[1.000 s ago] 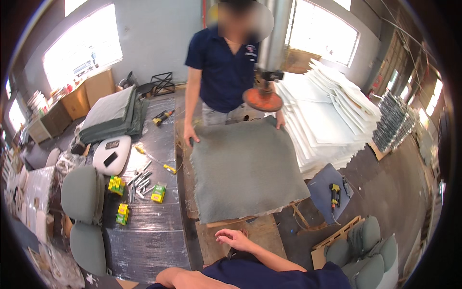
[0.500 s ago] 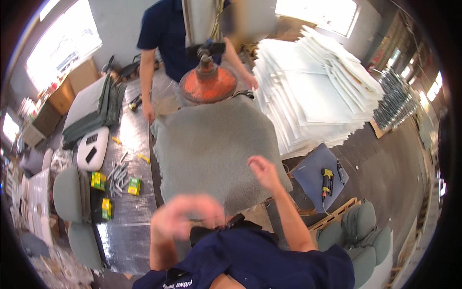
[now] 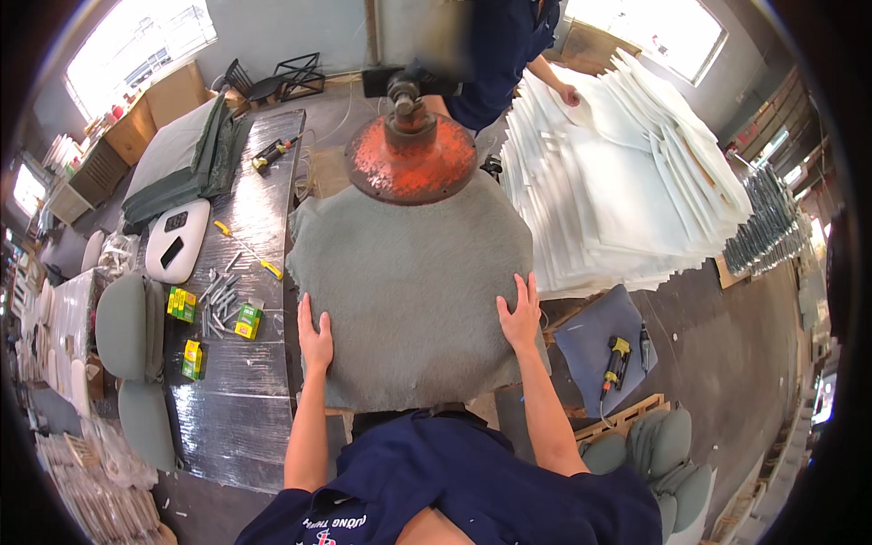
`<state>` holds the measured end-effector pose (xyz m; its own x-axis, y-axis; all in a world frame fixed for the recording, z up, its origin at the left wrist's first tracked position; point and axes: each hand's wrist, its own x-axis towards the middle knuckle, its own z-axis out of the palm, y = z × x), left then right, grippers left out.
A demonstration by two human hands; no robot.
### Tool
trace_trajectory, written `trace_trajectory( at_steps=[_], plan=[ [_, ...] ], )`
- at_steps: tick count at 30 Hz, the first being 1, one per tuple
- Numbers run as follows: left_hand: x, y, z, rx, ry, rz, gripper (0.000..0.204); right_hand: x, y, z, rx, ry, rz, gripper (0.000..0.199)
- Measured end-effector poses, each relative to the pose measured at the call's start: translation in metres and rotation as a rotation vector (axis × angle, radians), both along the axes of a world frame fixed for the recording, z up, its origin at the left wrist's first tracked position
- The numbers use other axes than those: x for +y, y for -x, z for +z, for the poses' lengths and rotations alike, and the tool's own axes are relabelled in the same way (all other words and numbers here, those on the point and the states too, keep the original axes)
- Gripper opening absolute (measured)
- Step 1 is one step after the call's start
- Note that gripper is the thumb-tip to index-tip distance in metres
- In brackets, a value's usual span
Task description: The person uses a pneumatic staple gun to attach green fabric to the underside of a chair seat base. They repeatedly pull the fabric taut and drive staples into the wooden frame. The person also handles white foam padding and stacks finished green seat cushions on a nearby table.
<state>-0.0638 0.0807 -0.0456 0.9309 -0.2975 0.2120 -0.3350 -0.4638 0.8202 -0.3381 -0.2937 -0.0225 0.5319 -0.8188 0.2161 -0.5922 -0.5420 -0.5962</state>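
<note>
A grey-green piece of fabric (image 3: 413,291) with ragged edges is spread out in front of me. My left hand (image 3: 315,338) rests on its left edge, fingers stretched out. On the right edge lies my right hand (image 3: 520,318), its fingers spread. Neither hand grips anything. Over the far edge of the fabric hangs a round press head (image 3: 411,162) with worn orange-red paint. What the fabric lies on is hidden beneath it.
Left, a film-covered table (image 3: 245,391) holds staple boxes (image 3: 247,321), loose staple strips (image 3: 218,304), a staple gun (image 3: 272,154) and folded fabric (image 3: 177,168). Right stand stacked white sheets (image 3: 627,173) and another staple gun (image 3: 616,365) on a blue-grey panel. A co-worker (image 3: 500,64) stands beyond.
My hands have come down from above the fabric onto its left and right edges. The co-worker has moved right, one hand now at the white sheets.
</note>
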Motion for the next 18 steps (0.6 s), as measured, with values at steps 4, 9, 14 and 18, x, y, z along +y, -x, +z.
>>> trace_trajectory(
  at_steps=[4,9,14,18],
  plan=[
    [-0.002,0.004,0.0,0.013,0.029,-0.003,0.065,-0.006,0.002,-0.003,-0.012,0.015,0.011,0.072],
    [-0.001,0.006,0.003,0.013,0.032,0.003,0.065,-0.009,-0.001,-0.003,-0.028,0.011,0.029,0.072],
    [0.004,0.006,0.003,0.015,0.044,0.017,0.064,-0.006,-0.004,-0.002,-0.029,0.008,0.023,0.071],
    [-0.002,0.007,-0.002,0.032,0.085,-0.003,0.062,-0.012,-0.003,-0.001,-0.044,0.051,0.024,0.071]
  ],
)
